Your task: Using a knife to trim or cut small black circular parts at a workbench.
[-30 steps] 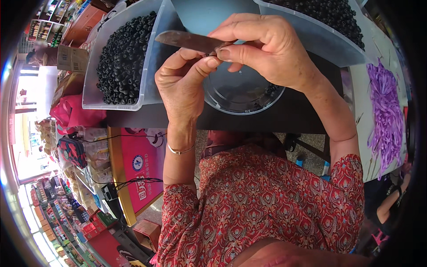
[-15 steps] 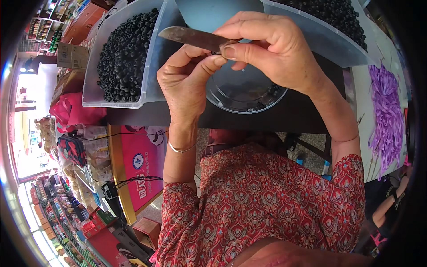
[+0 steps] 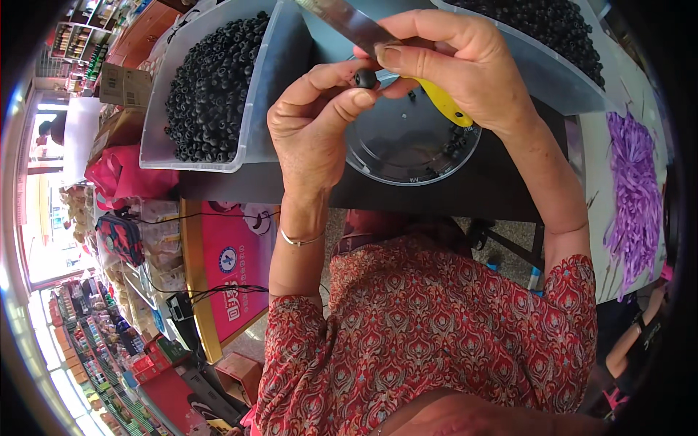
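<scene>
Between the thumb and index finger of my left hand point(image 3: 311, 142) is a small round black piece point(image 3: 365, 78) with a dark hole in its face. My right hand point(image 3: 469, 80) grips a knife point(image 3: 349, 23), its blade pointing up and to the left. The knife's yellow handle point(image 3: 442, 102) shows below the palm. My right fingertips are close beside the black piece; the blade lies above it. Beneath both hands sits a clear round container point(image 3: 392, 171) with several black pieces inside, mostly at its right side.
A translucent bin point(image 3: 243, 138) heaped with black ring-shaped pieces stands on the dark table point(image 3: 240, 187) at left. Another such bin point(image 3: 523, 62) stands at far right. Purple strips point(image 3: 631, 196) lie on a pale surface to the right. A pink bag point(image 3: 131, 174) sits left of the table.
The knife has swung upward and away from my left fingers, bringing its yellow handle into sight. The black piece is now plainly visible in my left pinch. Both hands have shifted slightly right.
</scene>
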### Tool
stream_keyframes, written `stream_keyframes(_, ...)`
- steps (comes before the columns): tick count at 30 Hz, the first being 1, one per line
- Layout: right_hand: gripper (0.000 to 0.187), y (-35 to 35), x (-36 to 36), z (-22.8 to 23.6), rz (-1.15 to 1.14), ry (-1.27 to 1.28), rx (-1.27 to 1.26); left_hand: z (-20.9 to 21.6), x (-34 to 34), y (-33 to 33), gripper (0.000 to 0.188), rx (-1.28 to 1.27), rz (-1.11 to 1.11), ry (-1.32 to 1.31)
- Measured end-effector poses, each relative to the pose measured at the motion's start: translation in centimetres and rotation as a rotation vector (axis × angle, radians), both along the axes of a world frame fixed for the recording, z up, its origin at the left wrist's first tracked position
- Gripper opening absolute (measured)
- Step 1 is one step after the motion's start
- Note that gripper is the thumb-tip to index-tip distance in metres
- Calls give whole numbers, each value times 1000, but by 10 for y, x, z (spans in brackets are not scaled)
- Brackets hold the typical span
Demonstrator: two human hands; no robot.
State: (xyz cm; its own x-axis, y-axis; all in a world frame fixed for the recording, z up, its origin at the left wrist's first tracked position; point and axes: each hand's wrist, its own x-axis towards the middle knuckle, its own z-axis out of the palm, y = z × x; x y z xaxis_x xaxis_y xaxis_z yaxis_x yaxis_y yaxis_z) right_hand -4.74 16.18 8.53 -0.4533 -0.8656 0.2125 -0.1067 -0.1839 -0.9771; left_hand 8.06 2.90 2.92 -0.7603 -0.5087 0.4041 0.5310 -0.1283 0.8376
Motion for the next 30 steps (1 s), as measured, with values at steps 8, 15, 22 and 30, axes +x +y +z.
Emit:
stream_keyframes(8, 21, -3, -6, -18, -13, 95, -125, 3, 4, -2, 28, -27, 24, -29)
stream_keyframes(15, 23, -3, -8, -15, -10, 84, -122, 4, 11, -5, 27, -68, 60, -93)
stream_keyframes(22, 18, 5, 4, 13, -155, -199, -96, 46, 36, -41, 21, -987, 692, -194)
stream_keyframes(30, 17, 6, -4, 10, -272, -55, -103, 89, 62, -112, 24, -1725, 1184, -643)
